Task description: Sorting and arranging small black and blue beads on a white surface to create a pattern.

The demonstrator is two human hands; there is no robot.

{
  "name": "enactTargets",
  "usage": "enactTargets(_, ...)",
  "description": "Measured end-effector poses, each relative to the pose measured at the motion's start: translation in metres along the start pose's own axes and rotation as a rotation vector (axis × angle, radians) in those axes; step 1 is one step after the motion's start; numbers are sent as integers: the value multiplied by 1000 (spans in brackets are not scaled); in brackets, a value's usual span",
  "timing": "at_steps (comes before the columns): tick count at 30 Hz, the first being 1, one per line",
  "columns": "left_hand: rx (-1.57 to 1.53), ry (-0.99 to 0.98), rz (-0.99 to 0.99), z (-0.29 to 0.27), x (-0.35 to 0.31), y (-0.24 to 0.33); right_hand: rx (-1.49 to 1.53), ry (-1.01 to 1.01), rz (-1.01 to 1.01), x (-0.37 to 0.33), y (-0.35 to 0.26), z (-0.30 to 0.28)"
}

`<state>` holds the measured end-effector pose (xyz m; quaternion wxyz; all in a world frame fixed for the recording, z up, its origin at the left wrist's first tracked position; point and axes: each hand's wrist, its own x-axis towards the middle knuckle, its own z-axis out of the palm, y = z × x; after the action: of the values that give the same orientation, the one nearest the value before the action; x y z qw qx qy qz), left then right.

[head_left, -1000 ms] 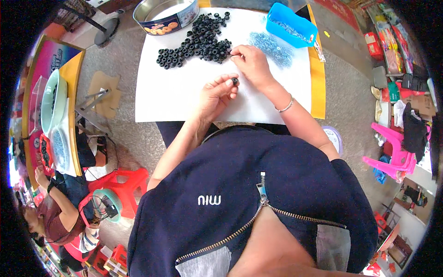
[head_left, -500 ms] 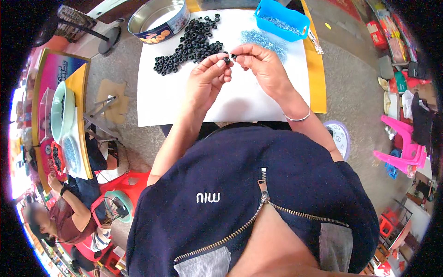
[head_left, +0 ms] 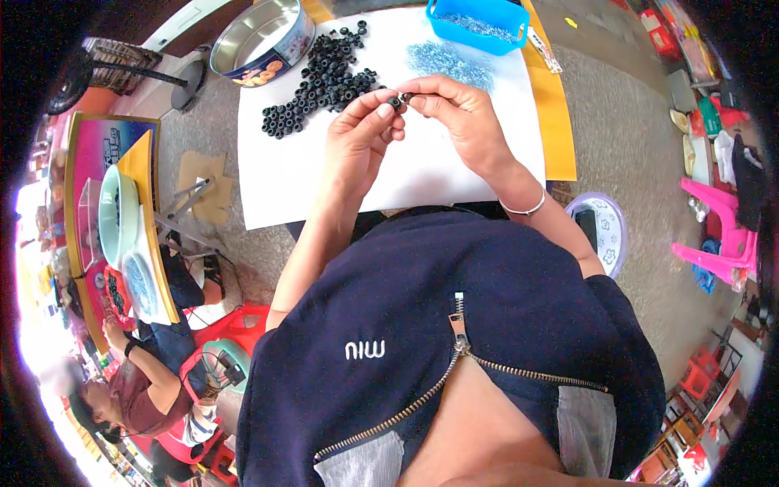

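Above the white sheet (head_left: 438, 170), my two hands meet at the fingertips. My left hand (head_left: 363, 134) pinches a small black ring-shaped piece (head_left: 395, 104) between thumb and forefinger. Close beside it, my right hand (head_left: 466, 122) pinches another small dark piece (head_left: 407, 96), mostly covered by the fingers. Whether the two pieces touch, I cannot tell. Beyond my left hand lies a spread heap of black ring-shaped pieces (head_left: 320, 85). Past my right hand is a loose pile of tiny clear-bluish parts (head_left: 451, 65), too fine to make out singly.
A round metal tin (head_left: 264, 45) stands at the sheet's far left, a blue plastic basket (head_left: 479, 28) of clear parts at its far right. Left, a person (head_left: 146, 390) sits at another table with a pale green bowl (head_left: 119, 215). Pink stool (head_left: 722, 231) at right.
My fingertips have drawn slightly closer, bringing the two small pieces nearer each other. The whole view has shifted a little. Both hands keep their pinch.
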<state>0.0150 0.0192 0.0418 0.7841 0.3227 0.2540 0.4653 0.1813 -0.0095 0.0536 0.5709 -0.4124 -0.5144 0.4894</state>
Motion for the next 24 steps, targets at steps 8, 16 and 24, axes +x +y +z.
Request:
enactTargets(8, -42, -10, -70, 4, -4, 4, -77, 42, -77, -6, -6, 1)
enactTargets(16, -45, -21, -117, 3, -6, 6, -273, 13, -225, -7, -7, 2)
enactTargets(24, 19, -18, -126, -6, -4, 6, -643, -16, -501, -6, -7, 5)
